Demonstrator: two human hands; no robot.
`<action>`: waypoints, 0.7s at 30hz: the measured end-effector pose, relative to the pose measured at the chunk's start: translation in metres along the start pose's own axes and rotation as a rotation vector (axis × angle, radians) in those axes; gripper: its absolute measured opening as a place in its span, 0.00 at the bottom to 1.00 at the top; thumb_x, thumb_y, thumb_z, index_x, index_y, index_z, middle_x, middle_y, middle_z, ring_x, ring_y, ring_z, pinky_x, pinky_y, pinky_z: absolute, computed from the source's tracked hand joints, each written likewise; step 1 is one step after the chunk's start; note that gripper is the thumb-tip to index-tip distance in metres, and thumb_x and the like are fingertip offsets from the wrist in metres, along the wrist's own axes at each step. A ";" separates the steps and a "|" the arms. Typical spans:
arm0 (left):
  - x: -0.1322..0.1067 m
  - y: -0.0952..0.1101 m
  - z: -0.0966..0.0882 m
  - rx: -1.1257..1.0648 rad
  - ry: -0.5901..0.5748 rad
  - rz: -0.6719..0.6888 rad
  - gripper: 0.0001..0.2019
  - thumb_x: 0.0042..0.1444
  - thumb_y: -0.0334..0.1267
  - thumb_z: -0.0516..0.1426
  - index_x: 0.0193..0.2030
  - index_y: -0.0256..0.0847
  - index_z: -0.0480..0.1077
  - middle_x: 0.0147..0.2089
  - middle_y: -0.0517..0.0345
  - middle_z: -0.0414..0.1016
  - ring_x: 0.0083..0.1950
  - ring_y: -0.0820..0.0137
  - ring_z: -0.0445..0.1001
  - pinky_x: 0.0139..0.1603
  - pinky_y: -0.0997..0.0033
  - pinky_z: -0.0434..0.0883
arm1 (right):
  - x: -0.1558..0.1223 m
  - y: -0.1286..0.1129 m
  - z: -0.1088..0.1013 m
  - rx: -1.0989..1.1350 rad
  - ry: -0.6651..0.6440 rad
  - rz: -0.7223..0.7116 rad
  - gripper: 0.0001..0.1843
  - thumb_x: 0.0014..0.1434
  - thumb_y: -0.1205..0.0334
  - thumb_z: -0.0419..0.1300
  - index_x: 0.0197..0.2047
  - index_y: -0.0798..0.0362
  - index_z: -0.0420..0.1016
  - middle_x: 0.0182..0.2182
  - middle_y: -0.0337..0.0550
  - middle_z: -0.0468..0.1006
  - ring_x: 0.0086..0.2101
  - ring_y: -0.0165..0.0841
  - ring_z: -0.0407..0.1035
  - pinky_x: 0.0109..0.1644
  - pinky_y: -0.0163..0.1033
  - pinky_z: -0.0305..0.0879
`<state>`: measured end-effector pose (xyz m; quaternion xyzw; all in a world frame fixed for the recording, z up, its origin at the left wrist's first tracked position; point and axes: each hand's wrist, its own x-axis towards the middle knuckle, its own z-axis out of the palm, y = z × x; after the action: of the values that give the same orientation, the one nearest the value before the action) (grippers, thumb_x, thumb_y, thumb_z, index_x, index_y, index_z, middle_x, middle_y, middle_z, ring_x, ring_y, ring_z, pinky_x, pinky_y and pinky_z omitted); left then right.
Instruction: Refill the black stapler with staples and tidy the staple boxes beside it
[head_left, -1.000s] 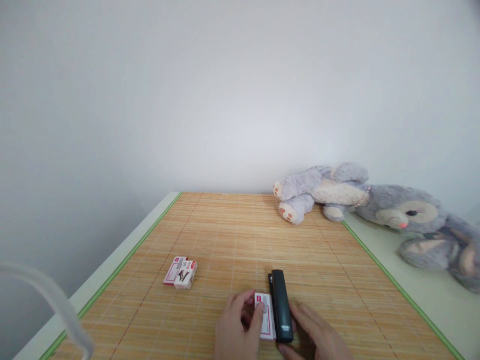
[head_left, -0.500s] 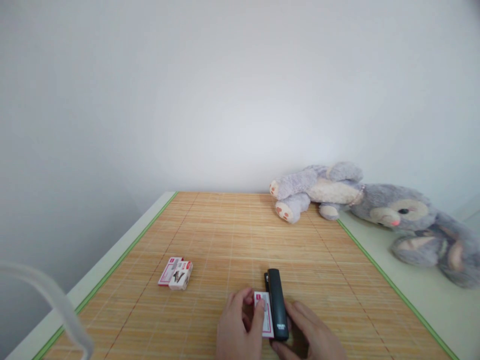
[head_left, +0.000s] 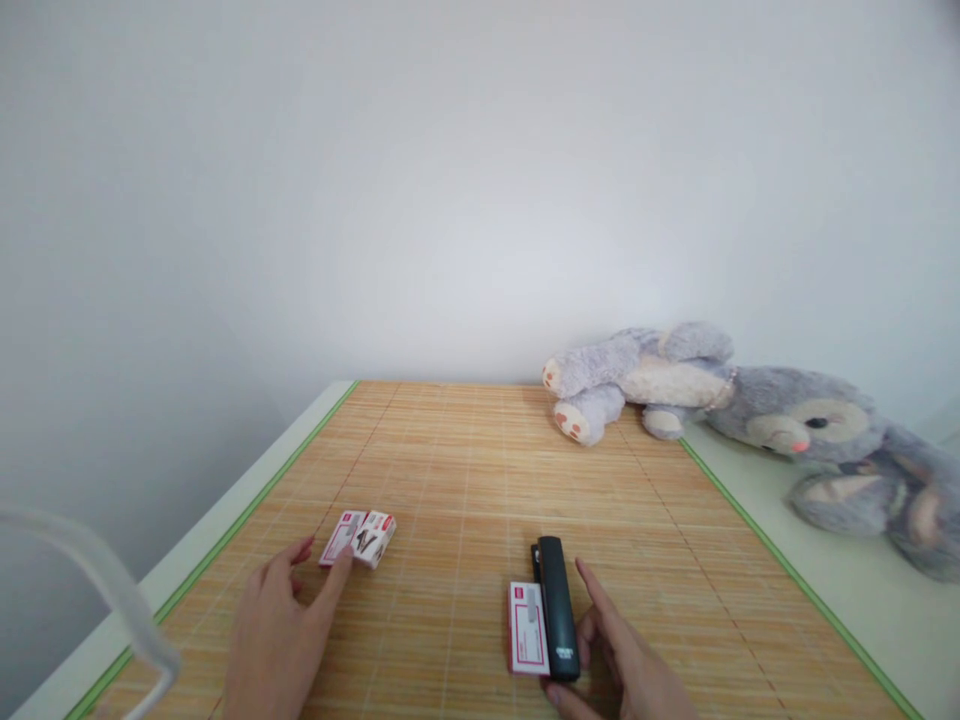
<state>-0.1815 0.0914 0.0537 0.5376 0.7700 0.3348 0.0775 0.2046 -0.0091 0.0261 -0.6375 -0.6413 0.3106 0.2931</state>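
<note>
On the left of the mat, my left hand (head_left: 281, 625) is open beside two small boxes. Its thumb reaches the near edge of a white-and-pink box (head_left: 335, 548), and the index fingertip is by that box's left side. A smaller white box with a dark picture and red label (head_left: 375, 541) lies against it on the right. In front of me lies a black stapler (head_left: 557, 610), with another white-and-pink box (head_left: 528, 637) flush along its left side. My right hand (head_left: 619, 650) is at the stapler's right, fingers apart, thumb at its near end.
A bamboo mat with green edging (head_left: 450, 460) covers most of the white table (head_left: 814, 540). A grey plush toy (head_left: 675, 385) lies across the back right corner. A blurred white cable or tube (head_left: 112, 580) curves in at the left. A pale wall stands behind.
My left hand has let go of the box beside the stapler and moved left to the other two boxes. Those have shifted and turned slightly. My right index finger has lifted off the stapler's side.
</note>
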 end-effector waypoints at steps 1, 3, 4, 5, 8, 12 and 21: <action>0.003 0.002 0.001 -0.012 -0.032 -0.006 0.41 0.57 0.71 0.53 0.62 0.35 0.69 0.54 0.42 0.76 0.48 0.50 0.76 0.56 0.47 0.73 | 0.000 0.002 0.002 0.012 0.002 0.004 0.60 0.55 0.56 0.67 0.82 0.51 0.37 0.38 0.40 0.78 0.35 0.40 0.77 0.44 0.43 0.73; 0.006 0.008 0.004 -0.041 -0.090 -0.013 0.41 0.57 0.70 0.54 0.62 0.34 0.69 0.54 0.41 0.78 0.48 0.49 0.77 0.55 0.48 0.74 | 0.001 0.006 0.005 0.031 0.007 0.003 0.60 0.55 0.55 0.66 0.82 0.52 0.35 0.38 0.40 0.78 0.34 0.40 0.75 0.43 0.43 0.72; 0.007 0.011 0.005 -0.054 -0.109 -0.012 0.41 0.56 0.70 0.54 0.62 0.34 0.70 0.54 0.41 0.78 0.49 0.49 0.78 0.55 0.48 0.74 | 0.001 0.008 0.006 0.037 0.008 0.000 0.60 0.56 0.55 0.65 0.82 0.52 0.35 0.38 0.40 0.77 0.34 0.39 0.75 0.43 0.43 0.72; 0.008 0.013 0.006 -0.065 -0.121 -0.011 0.41 0.56 0.69 0.54 0.61 0.34 0.71 0.55 0.41 0.79 0.50 0.49 0.78 0.54 0.49 0.74 | 0.001 0.009 0.007 0.040 0.006 -0.003 0.60 0.56 0.55 0.65 0.82 0.52 0.35 0.38 0.40 0.77 0.35 0.39 0.75 0.43 0.43 0.71; 0.012 0.010 0.006 -0.098 -0.149 -0.002 0.40 0.57 0.67 0.54 0.62 0.34 0.71 0.54 0.42 0.79 0.48 0.51 0.78 0.54 0.50 0.74 | 0.001 0.009 0.007 0.030 0.002 -0.010 0.60 0.56 0.54 0.65 0.81 0.52 0.35 0.38 0.40 0.77 0.34 0.39 0.74 0.43 0.42 0.70; 0.013 0.000 0.002 -0.043 -0.177 0.006 0.34 0.57 0.63 0.56 0.60 0.38 0.74 0.50 0.47 0.80 0.47 0.52 0.79 0.53 0.53 0.74 | 0.000 0.005 0.002 0.006 -0.030 -0.023 0.59 0.57 0.56 0.65 0.82 0.52 0.34 0.39 0.41 0.77 0.36 0.39 0.75 0.44 0.43 0.71; -0.086 0.050 0.023 -0.370 -0.143 -0.096 0.33 0.51 0.65 0.63 0.56 0.44 0.74 0.49 0.51 0.81 0.42 0.58 0.80 0.44 0.57 0.78 | 0.000 0.000 0.003 0.010 -0.008 -0.027 0.56 0.56 0.57 0.65 0.81 0.52 0.42 0.37 0.40 0.78 0.36 0.39 0.75 0.44 0.43 0.72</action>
<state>-0.0963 0.0359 0.0455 0.4991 0.7129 0.4274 0.2451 0.2022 -0.0089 0.0241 -0.6260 -0.6495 0.3122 0.2980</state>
